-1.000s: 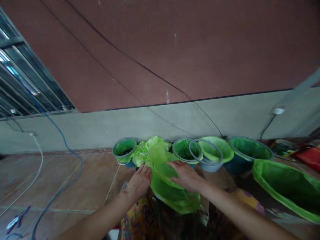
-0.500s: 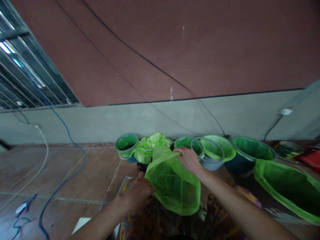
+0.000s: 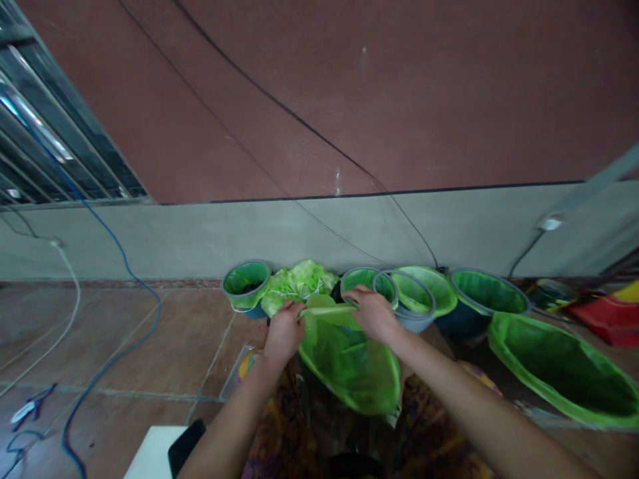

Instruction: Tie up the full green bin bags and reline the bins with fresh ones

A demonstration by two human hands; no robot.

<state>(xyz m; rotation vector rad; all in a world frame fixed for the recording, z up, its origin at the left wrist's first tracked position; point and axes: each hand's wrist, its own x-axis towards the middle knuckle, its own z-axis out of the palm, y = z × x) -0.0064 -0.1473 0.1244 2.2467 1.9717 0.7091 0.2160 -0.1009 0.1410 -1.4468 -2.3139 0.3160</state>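
A green mesh bag (image 3: 349,372) hangs wide at the mouth in front of me, between my knees. Pinched on the left end of its far rim is my left hand (image 3: 285,332). My right hand (image 3: 372,313) grips the same rim a little to the right, and the edge runs taut between the two. What lies at the bottom of the bag is too dark to make out. Just beyond my hands are a crumpled heap of light green mesh (image 3: 299,283) and a small green-lined bucket (image 3: 246,285).
Along the wall stand more green-lined buckets, among them a grey-rimmed one (image 3: 417,313) and a dark blue one (image 3: 464,319). A long green-lined container (image 3: 564,372) is at right, near a red dustpan-like object (image 3: 604,319). A blue cable (image 3: 124,253) and a phone-like black object (image 3: 184,446) are at left.
My left hand has risen from the bag's left side to its far rim and now grips it. The rim is stretched straight between both hands. My view has shifted slightly right.
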